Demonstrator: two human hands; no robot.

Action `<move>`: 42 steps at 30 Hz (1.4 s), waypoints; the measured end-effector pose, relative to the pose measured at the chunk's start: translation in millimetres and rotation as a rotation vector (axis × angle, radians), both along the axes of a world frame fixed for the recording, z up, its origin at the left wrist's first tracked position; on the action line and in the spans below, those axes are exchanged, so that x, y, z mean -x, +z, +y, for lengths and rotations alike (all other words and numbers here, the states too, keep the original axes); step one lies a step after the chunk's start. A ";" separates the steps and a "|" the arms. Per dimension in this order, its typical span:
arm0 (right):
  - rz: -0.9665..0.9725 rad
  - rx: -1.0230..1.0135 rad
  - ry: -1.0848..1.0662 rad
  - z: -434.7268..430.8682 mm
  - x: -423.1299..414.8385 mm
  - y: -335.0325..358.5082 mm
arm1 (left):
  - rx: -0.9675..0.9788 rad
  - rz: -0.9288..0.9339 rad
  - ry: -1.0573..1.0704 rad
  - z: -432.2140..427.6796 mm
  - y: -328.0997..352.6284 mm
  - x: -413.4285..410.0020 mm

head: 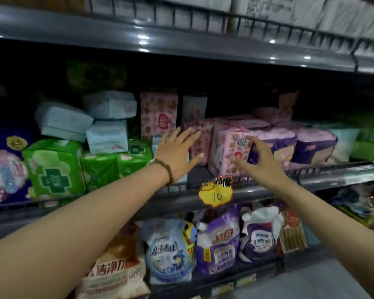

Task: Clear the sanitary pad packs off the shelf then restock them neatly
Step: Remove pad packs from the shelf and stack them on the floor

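Sanitary pad packs crowd the middle shelf [324,180]. A pink pack [227,147] lies on its side at the centre, with another pink pack [198,139] behind it and a tall pink one [158,113] standing further back. My left hand [177,152], a bead bracelet on its wrist, is open with spread fingers just left of these pink packs. My right hand [256,160] is open too, its fingers curved in front of the centre pink pack, holding nothing. Purple-and-pink packs [311,145] lie to the right.
Green packs [54,167] and pale blue packs [63,119] fill the shelf's left half; a dark blue pack [2,169] sits at the far left. A yellow price tag [216,193] marked 10 hangs on the shelf rail. Detergent bags [171,251] stand on the shelf below.
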State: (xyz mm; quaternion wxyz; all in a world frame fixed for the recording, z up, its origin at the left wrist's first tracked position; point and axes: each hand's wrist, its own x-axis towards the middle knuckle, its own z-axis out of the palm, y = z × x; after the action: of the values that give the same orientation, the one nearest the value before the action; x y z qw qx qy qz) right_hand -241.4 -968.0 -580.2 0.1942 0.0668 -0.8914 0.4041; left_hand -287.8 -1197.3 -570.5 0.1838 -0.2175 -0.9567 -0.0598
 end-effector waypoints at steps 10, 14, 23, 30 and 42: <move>0.071 -0.253 -0.407 -24.9 91.7 -0.6 | 0.037 -0.157 0.132 -5.3 -23.2 41.6; 0.165 -0.167 -0.279 -44.2 102.7 -14.3 | 0.006 -0.146 0.131 -4.8 -23.6 43.4; 0.339 0.349 -0.123 -41.5 69.3 13.6 | -0.111 -0.153 0.015 -13.6 -22.2 39.2; 0.386 0.841 -0.049 -31.8 11.0 64.9 | -0.756 -0.276 -0.228 16.1 7.0 -30.2; -0.165 0.478 0.177 -17.7 -66.1 19.0 | -0.973 -0.689 -0.267 -24.4 -10.8 -99.5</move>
State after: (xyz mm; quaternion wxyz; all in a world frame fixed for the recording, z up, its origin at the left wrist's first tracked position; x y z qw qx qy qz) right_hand -175.3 -985.7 -561.3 0.0948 0.0636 -0.7742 0.6226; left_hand -188.4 -1221.8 -581.2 -0.0673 -0.1945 -0.7885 -0.5796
